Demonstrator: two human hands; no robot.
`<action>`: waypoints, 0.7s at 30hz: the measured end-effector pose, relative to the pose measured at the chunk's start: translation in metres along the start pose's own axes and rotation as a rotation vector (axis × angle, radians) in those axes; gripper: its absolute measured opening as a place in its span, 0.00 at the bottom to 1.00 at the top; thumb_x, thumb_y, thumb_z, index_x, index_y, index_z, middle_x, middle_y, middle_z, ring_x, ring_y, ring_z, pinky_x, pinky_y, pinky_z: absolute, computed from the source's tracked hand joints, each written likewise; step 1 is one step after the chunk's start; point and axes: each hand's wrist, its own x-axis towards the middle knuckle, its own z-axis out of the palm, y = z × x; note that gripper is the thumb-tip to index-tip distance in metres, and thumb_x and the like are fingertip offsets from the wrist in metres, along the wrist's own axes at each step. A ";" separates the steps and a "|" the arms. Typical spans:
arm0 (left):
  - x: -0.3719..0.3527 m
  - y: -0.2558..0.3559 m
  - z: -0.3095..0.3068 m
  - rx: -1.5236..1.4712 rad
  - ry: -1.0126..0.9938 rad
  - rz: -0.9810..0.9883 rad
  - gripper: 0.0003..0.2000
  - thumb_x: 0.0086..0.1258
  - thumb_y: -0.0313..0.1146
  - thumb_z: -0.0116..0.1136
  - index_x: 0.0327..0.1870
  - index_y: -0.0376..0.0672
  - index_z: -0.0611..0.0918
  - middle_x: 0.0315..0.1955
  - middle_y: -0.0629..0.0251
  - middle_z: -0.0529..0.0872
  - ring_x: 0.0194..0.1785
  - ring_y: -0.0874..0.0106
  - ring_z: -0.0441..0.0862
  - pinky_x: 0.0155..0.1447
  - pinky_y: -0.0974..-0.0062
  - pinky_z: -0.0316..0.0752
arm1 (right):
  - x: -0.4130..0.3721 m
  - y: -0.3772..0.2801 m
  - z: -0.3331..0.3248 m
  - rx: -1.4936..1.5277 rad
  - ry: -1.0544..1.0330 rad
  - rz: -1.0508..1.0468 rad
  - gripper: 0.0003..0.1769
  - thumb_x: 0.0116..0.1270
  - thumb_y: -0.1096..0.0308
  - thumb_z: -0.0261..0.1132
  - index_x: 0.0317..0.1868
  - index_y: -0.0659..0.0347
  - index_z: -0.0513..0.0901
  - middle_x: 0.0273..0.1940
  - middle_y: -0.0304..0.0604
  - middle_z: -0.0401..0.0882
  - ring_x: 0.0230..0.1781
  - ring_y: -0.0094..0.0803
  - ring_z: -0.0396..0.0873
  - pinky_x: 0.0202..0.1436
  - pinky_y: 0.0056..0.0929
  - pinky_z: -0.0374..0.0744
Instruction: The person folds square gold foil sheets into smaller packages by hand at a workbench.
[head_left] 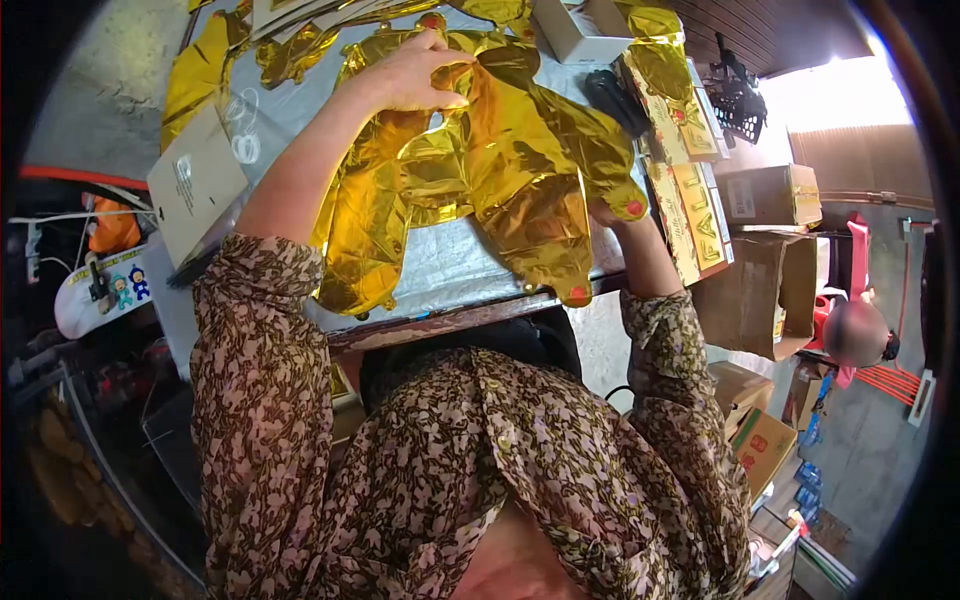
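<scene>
Shiny gold foil pieces (pixel 520 140), like flat balloons with red-marked tips, spread across the table (pixel 450 260) and hang over its near edge. My left hand (pixel 420 75) rests on the foil near the top centre, thumb and index finger spread apart with a gap between them; its other fingers are partly hidden. At the right side of the foil is my right hand (pixel 605 212), mostly covered by a gold flap with a red tip. Whether its fingers hold the foil is not visible.
Printed boxes (pixel 695 215) line the table's right edge, beside a black object (pixel 615 100). An open white box (pixel 582 32) is at the top. A grey card (pixel 197 177) lies left. Cardboard boxes (pixel 745 290) stand right; beyond them is another person (pixel 857 330).
</scene>
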 end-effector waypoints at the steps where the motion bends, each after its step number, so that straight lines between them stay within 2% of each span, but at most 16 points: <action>1: 0.001 0.001 -0.001 0.015 -0.005 0.003 0.35 0.66 0.54 0.71 0.75 0.62 0.75 0.63 0.61 0.73 0.69 0.60 0.73 0.73 0.65 0.71 | 0.002 0.005 0.002 0.062 0.029 -0.152 0.28 0.76 0.66 0.62 0.74 0.62 0.71 0.73 0.48 0.71 0.71 0.45 0.72 0.77 0.46 0.69; 2: 0.001 0.001 -0.001 0.031 -0.009 0.006 0.35 0.66 0.54 0.71 0.75 0.62 0.75 0.63 0.61 0.73 0.69 0.60 0.73 0.72 0.65 0.71 | 0.000 0.005 0.009 0.529 0.107 -0.072 0.28 0.77 0.63 0.62 0.74 0.61 0.71 0.69 0.49 0.75 0.70 0.46 0.73 0.76 0.45 0.69; 5: -0.001 0.002 0.000 0.040 0.012 -0.001 0.35 0.66 0.55 0.70 0.75 0.62 0.75 0.63 0.61 0.74 0.70 0.60 0.73 0.72 0.65 0.71 | -0.005 -0.011 -0.001 0.519 0.043 -0.004 0.27 0.76 0.68 0.59 0.73 0.65 0.71 0.72 0.54 0.72 0.74 0.49 0.68 0.80 0.42 0.63; 6: 0.000 0.001 0.000 0.038 0.014 -0.001 0.35 0.66 0.55 0.70 0.75 0.62 0.75 0.63 0.61 0.74 0.70 0.60 0.73 0.72 0.65 0.71 | -0.005 -0.015 0.001 0.317 0.081 0.015 0.27 0.75 0.68 0.62 0.72 0.65 0.73 0.69 0.54 0.75 0.72 0.48 0.71 0.78 0.41 0.66; 8: 0.000 0.002 0.000 0.023 0.013 0.009 0.35 0.66 0.54 0.71 0.75 0.62 0.75 0.63 0.60 0.74 0.70 0.60 0.73 0.73 0.64 0.71 | 0.028 -0.073 -0.034 -0.070 -0.319 0.411 0.28 0.75 0.66 0.63 0.72 0.65 0.72 0.70 0.53 0.74 0.72 0.42 0.71 0.77 0.39 0.67; 9: 0.000 0.002 0.000 0.023 0.010 0.014 0.35 0.66 0.54 0.71 0.75 0.62 0.75 0.63 0.60 0.74 0.70 0.60 0.73 0.73 0.64 0.71 | 0.025 -0.072 -0.026 0.223 -0.246 0.639 0.26 0.78 0.60 0.62 0.71 0.64 0.74 0.69 0.49 0.76 0.71 0.37 0.72 0.76 0.38 0.70; 10: 0.001 0.001 0.000 0.023 0.001 0.008 0.35 0.66 0.54 0.71 0.75 0.62 0.75 0.63 0.60 0.73 0.70 0.59 0.73 0.73 0.64 0.71 | 0.026 -0.075 -0.023 0.221 -0.242 0.639 0.26 0.78 0.60 0.62 0.71 0.64 0.74 0.69 0.49 0.76 0.71 0.37 0.72 0.76 0.38 0.70; 15: 0.000 0.000 0.000 0.018 0.024 0.009 0.36 0.63 0.55 0.72 0.75 0.64 0.76 0.63 0.60 0.74 0.69 0.58 0.73 0.73 0.64 0.71 | 0.036 -0.100 -0.002 1.385 -0.067 0.855 0.24 0.80 0.69 0.60 0.74 0.60 0.72 0.67 0.42 0.78 0.67 0.35 0.76 0.73 0.38 0.73; 17: -0.002 0.004 -0.004 0.015 0.005 -0.004 0.36 0.63 0.54 0.72 0.75 0.62 0.75 0.63 0.60 0.74 0.69 0.57 0.73 0.73 0.64 0.71 | 0.044 -0.082 0.030 1.077 0.025 0.013 0.26 0.78 0.69 0.64 0.73 0.60 0.73 0.66 0.42 0.79 0.63 0.35 0.78 0.70 0.38 0.77; 18: -0.002 0.007 -0.007 0.015 -0.018 -0.010 0.37 0.64 0.53 0.72 0.76 0.60 0.75 0.63 0.59 0.74 0.69 0.57 0.73 0.73 0.64 0.71 | 0.044 -0.069 0.024 0.410 -0.074 -0.069 0.27 0.76 0.71 0.66 0.73 0.59 0.73 0.67 0.42 0.78 0.64 0.35 0.78 0.69 0.37 0.78; 19: 0.000 0.006 -0.006 0.014 -0.016 -0.006 0.37 0.64 0.53 0.72 0.76 0.60 0.75 0.63 0.59 0.74 0.69 0.57 0.73 0.73 0.64 0.71 | 0.049 -0.079 0.019 0.670 -0.083 0.060 0.28 0.75 0.71 0.66 0.73 0.59 0.73 0.67 0.42 0.78 0.64 0.35 0.78 0.70 0.37 0.78; 20: 0.002 0.005 -0.003 0.015 -0.011 -0.017 0.37 0.63 0.51 0.72 0.75 0.55 0.75 0.63 0.57 0.73 0.70 0.56 0.72 0.73 0.65 0.71 | 0.057 -0.091 0.012 0.929 -0.090 0.191 0.28 0.75 0.72 0.67 0.73 0.59 0.73 0.68 0.42 0.78 0.64 0.35 0.78 0.70 0.37 0.77; 21: 0.004 0.002 -0.001 0.016 -0.006 -0.030 0.37 0.63 0.50 0.73 0.74 0.49 0.76 0.63 0.56 0.73 0.70 0.56 0.72 0.74 0.67 0.70 | 0.068 -0.097 0.000 0.899 -0.192 0.269 0.29 0.74 0.72 0.68 0.73 0.59 0.73 0.66 0.43 0.79 0.64 0.32 0.78 0.70 0.36 0.78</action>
